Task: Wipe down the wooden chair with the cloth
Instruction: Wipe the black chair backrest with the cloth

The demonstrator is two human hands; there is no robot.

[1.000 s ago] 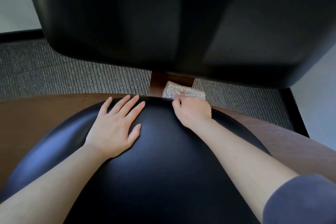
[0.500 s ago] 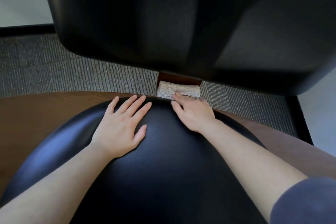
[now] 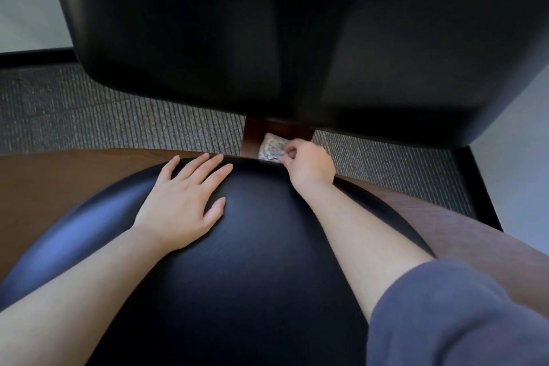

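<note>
- head view: I'm looking down over the wooden chair (image 3: 50,187) from its front, seat close under the camera
- black seat pad (image 3: 237,276) fills the lower middle, with brown wood rim showing on both sides of it
- black backrest (image 3: 267,38) takes up the whole top, its lower edge hanging above the rear of the seat
- brown back post (image 3: 252,135) shows in the gap between backrest and seat, about centre
- left hand (image 3: 181,205) lies palm down on the rear part of the pad; fingers straight and slightly spread, thumb out to the right, holding nothing
- right hand (image 3: 309,165) reaches past the pad's rear edge to the post; fingers curled, thumb and fingertips pinching the cloth
- cloth (image 3: 271,148): small, white with a dark speckled print, bunched up against the post just above the seat's rear edge; its right side is hidden by the hand
- I can't tell whether the cloth is pressed hard on the wood or only touching it
- hands are apart; left fingertips are near the pad's rear edge, left of the post
- blue-grey sleeve (image 3: 460,315) on the right upper arm, bottom right; both forearms bare
- grey ribbed carpet (image 3: 118,116) behind the chair, edged by a black strip (image 3: 481,187) on the right
</note>
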